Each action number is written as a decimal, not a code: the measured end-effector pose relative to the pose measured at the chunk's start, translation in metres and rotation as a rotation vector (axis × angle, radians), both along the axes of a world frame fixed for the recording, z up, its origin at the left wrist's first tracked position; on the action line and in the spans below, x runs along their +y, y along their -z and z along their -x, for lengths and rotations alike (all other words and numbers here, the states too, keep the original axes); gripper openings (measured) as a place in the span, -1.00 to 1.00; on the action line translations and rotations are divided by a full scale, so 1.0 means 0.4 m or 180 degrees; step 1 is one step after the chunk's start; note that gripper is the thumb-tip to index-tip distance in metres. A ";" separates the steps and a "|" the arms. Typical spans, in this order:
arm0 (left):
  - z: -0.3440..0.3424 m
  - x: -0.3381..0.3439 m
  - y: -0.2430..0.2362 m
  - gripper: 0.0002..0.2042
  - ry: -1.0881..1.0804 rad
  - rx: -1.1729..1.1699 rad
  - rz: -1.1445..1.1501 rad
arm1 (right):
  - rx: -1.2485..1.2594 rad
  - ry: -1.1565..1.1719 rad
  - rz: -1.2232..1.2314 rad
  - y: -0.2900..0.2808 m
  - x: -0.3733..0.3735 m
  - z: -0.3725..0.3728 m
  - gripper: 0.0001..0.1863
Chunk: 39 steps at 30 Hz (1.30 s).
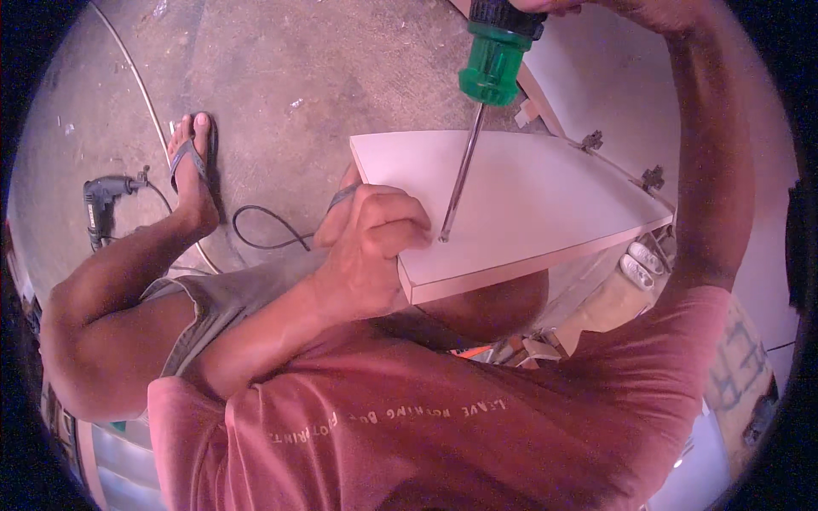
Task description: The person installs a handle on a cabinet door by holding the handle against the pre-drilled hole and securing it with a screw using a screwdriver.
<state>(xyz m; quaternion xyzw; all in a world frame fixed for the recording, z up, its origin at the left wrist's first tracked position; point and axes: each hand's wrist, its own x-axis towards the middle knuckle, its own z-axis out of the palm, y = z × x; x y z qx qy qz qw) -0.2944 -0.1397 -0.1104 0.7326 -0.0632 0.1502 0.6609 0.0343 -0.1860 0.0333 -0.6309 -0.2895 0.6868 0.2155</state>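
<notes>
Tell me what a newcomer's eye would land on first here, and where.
Probably the green-and-black screwdriver, slanting down from the right hand at the top edge, its tip at the left part of a white board. Next, the left hand gripping that board's left edge, mid-picture. Then the black power drill lying on the floor at far left.

"What lies at the frame's left?"
"I see a black drill (98,192) on the floor (256,85); a pale cable (141,83) curves from the upper left."
"And at the right?"
"I see white shoes (635,272)."
</notes>
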 end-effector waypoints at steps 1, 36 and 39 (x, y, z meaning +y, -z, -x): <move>0.001 0.000 0.000 -0.58 0.0039 -0.0010 -0.0047 | 0.0272 -0.0073 0.0379 -0.012 0.020 -0.001 -0.43; 0.003 -0.004 -0.013 -0.41 0.0095 -0.0232 0.0314 | -0.2158 -0.0550 0.1190 0.007 0.109 0.090 -0.40; -0.007 -0.007 -0.008 -0.42 -0.0103 -0.0221 0.0188 | -0.0929 -0.0072 0.0076 0.001 0.067 0.060 -0.40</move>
